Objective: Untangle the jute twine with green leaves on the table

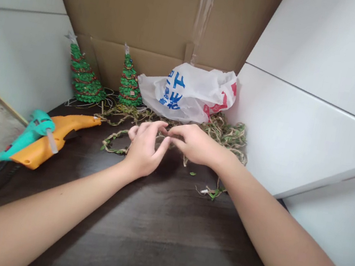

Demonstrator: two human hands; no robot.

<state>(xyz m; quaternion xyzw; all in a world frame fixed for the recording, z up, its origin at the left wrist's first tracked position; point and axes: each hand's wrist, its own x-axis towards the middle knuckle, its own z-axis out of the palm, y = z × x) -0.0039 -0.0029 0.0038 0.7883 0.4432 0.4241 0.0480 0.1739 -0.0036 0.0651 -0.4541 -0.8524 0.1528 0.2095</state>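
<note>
Fingers of the left hand (145, 148) and right hand (196, 144) curve close together; whether they pinch the leafy twine (228, 135), I cannot tell. One stretch lies looped on the table (164, 227); most sits tangled, apparently unworked, by the plastic bag (194, 94).

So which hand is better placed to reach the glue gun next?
Probably the left: the left hand is nearer the orange-and-teal glue gun, while the right hand would likely have to cross past it.
</note>
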